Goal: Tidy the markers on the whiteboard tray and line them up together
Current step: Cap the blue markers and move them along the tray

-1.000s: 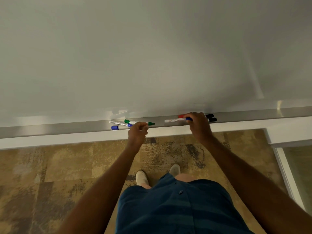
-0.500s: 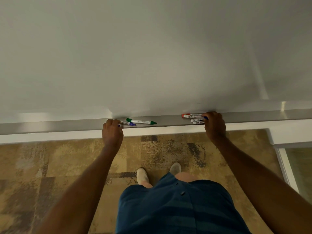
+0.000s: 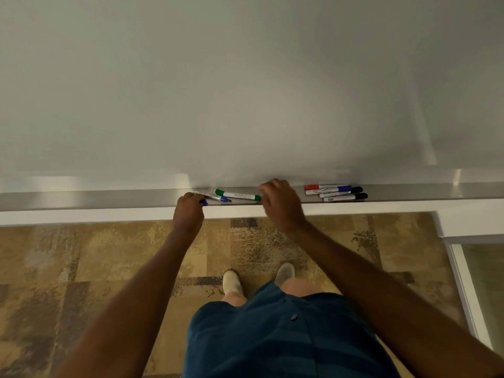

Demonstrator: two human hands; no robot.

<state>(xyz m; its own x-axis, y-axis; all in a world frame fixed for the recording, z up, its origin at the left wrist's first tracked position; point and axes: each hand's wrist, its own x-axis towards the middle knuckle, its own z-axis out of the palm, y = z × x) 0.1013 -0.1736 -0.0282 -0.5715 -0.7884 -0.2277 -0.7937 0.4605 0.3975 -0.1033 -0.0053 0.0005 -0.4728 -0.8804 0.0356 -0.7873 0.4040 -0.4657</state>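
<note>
A long grey whiteboard tray (image 3: 109,199) runs across the view. On its right part several markers (image 3: 335,192) lie side by side, with red, blue and black caps. Left of them a green-capped marker (image 3: 237,195) lies alone, and a blue-capped marker (image 3: 215,197) lies tilted beside it. My left hand (image 3: 189,211) is closed over the left end of the blue-capped marker and another blue piece under my fingers. My right hand (image 3: 281,201) rests at the green marker's right end, fingers curled down; whether it grips the marker is hidden.
The whiteboard (image 3: 245,91) fills the upper view. Below the tray lies patterned brown carpet (image 3: 81,268), with my feet (image 3: 231,282) and blue shorts (image 3: 272,336). A white frame with a glass panel (image 3: 480,282) stands at the right.
My right hand has let go of the marker group at the right and moved left to the green marker's end. My left hand has stayed by the blue-capped marker.
</note>
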